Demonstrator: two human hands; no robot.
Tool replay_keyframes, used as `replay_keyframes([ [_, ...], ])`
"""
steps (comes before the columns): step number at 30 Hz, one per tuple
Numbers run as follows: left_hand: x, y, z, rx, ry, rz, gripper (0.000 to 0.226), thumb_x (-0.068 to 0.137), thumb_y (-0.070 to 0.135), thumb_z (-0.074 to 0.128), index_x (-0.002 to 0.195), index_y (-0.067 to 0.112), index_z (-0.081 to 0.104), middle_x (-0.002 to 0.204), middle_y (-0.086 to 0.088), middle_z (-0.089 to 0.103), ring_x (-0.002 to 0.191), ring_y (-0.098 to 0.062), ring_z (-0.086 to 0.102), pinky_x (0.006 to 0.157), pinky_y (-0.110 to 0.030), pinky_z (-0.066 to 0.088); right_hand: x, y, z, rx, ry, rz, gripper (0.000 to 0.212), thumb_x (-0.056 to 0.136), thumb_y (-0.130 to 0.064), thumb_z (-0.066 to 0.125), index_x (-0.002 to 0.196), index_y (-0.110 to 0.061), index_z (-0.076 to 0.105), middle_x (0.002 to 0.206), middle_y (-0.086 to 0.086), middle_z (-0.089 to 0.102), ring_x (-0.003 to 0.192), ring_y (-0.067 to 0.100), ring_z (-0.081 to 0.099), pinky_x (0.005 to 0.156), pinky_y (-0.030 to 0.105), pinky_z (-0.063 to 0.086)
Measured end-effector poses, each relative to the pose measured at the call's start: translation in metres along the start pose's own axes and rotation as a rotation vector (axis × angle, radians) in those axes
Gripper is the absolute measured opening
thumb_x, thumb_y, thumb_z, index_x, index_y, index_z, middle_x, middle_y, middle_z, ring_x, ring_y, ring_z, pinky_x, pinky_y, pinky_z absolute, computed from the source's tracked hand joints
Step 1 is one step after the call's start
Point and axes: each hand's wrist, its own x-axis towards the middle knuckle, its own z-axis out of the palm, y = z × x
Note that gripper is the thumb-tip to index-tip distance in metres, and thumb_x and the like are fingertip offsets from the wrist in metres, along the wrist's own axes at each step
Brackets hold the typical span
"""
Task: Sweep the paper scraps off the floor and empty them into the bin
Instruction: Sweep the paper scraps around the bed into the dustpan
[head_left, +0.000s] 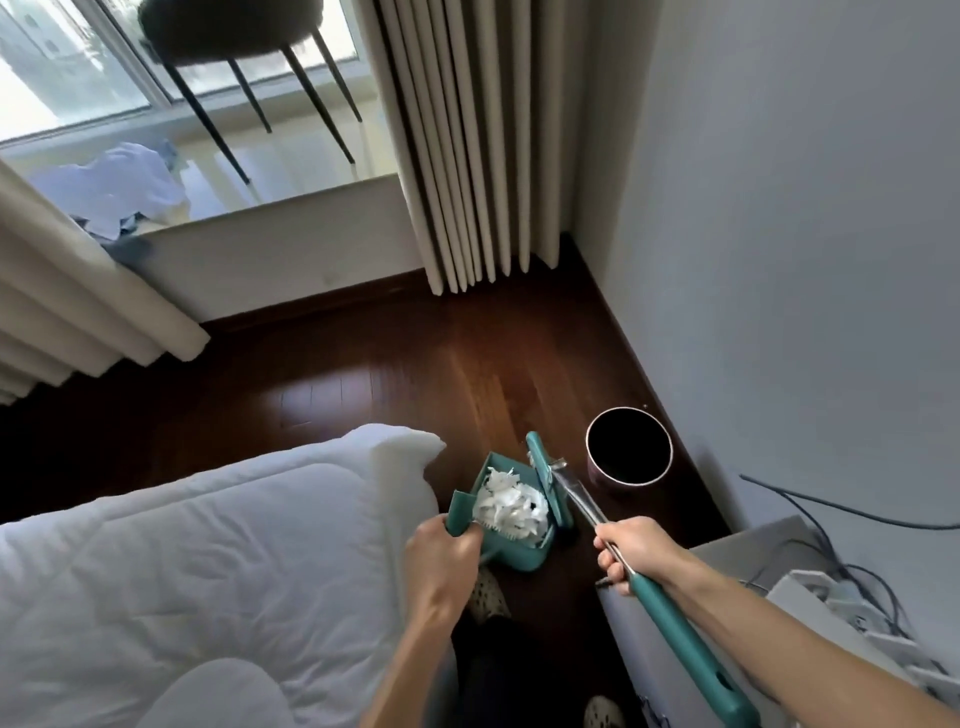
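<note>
The left hand (441, 556) grips the teal dustpan (511, 519) full of paper scraps (511, 501), above the floor (363, 374) near the bin (629, 448). The right hand (631, 553) grips the broom (582, 499) handle.

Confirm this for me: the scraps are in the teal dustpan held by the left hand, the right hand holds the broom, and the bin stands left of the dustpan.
Wrong on one point: the head view shows the bin standing right of the dustpan, by the wall. The rest holds.
</note>
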Motion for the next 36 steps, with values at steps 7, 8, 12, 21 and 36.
replay_keyframes([
  [7,0.131,0.045,-0.032,0.054,-0.104,0.087,0.037,0.081,0.016,0.066,0.049,0.020,0.049,0.043,0.008,0.047,0.044,-0.011,0.044,0.046,-0.029,0.036,0.045,-0.079,0.047,0.110,0.082,0.032,0.022,0.096,-0.008,0.045,0.074,-0.007,0.049,0.052,0.005,0.045,0.030,0.009,0.037,0.033,0.014,0.029],
  [8,0.151,0.052,-0.034,0.078,-0.126,0.110,0.036,0.081,0.016,0.066,0.049,0.020,0.049,0.044,0.008,0.047,0.044,-0.012,0.045,0.046,-0.030,0.038,0.048,-0.090,0.053,0.136,0.091,0.037,0.023,0.096,-0.008,0.045,0.074,-0.007,0.050,0.052,0.005,0.045,0.030,0.009,0.037,0.034,0.015,0.029],
  [12,0.208,0.090,-0.043,0.148,-0.177,0.159,0.035,0.080,0.018,0.064,0.050,0.018,0.047,0.043,0.007,0.045,0.043,-0.013,0.042,0.045,-0.029,0.036,0.057,-0.127,0.066,0.206,0.119,0.028,0.021,0.095,-0.007,0.045,0.075,-0.007,0.050,0.052,0.005,0.046,0.032,0.010,0.038,0.034,0.015,0.030],
  [21,0.341,0.174,-0.017,0.303,-0.271,0.245,0.028,0.076,0.018,0.062,0.052,0.015,0.049,0.047,0.006,0.048,0.044,-0.014,0.041,0.044,-0.025,0.031,0.135,-0.233,0.064,0.365,0.187,0.060,0.029,0.098,-0.009,0.043,0.070,-0.006,0.048,0.052,0.006,0.044,0.027,0.010,0.038,0.031,0.015,0.030],
  [36,0.498,0.313,0.021,0.423,-0.487,0.368,0.022,0.079,0.023,0.062,0.060,0.015,0.057,0.053,0.005,0.055,0.044,-0.013,0.044,0.044,-0.025,0.036,0.212,-0.386,0.066,0.607,0.248,0.148,0.035,0.100,-0.018,0.042,0.067,-0.009,0.047,0.053,0.005,0.044,0.026,0.010,0.037,0.031,0.014,0.029],
])
